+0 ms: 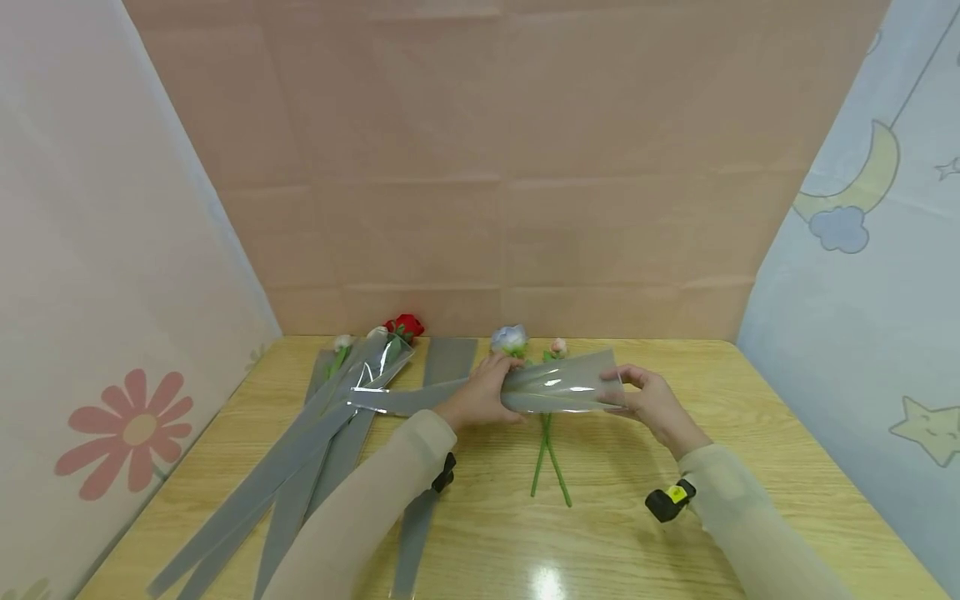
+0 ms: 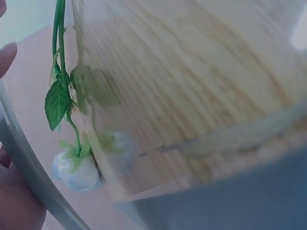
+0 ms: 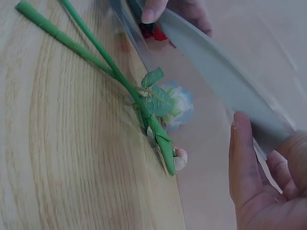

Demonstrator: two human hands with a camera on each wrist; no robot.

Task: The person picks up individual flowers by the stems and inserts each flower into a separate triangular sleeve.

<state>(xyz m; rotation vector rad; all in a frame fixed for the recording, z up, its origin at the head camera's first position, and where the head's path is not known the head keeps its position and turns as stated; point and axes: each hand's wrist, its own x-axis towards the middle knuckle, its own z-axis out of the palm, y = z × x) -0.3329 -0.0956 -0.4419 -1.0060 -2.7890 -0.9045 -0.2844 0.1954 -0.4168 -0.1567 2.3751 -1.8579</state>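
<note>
A long, clear plastic flower sleeve [image 1: 558, 383] lies sideways in the air between my two hands. My left hand [image 1: 487, 392] grips it partway along, fingers over the top and thumb below; its narrow tail runs out to the left. At the wide right end, my right hand [image 1: 656, 408] holds the mouth of the sleeve, its fingers around the edge in the right wrist view. Below and behind the sleeve, a pale blue flower [image 1: 509, 338] and a small pink flower [image 1: 558, 348] lie on the table with green stems [image 1: 551, 467] crossed.
Several grey, clear-fronted sleeves [image 1: 300, 450] lie overlapping at the left, with a red rose [image 1: 406, 326] and a white flower [image 1: 343, 342] at their far ends. Another flat sleeve [image 1: 450, 358] lies under my left arm. A pinkish cloth wall [image 1: 502, 167] stands behind the wooden table [image 1: 675, 567].
</note>
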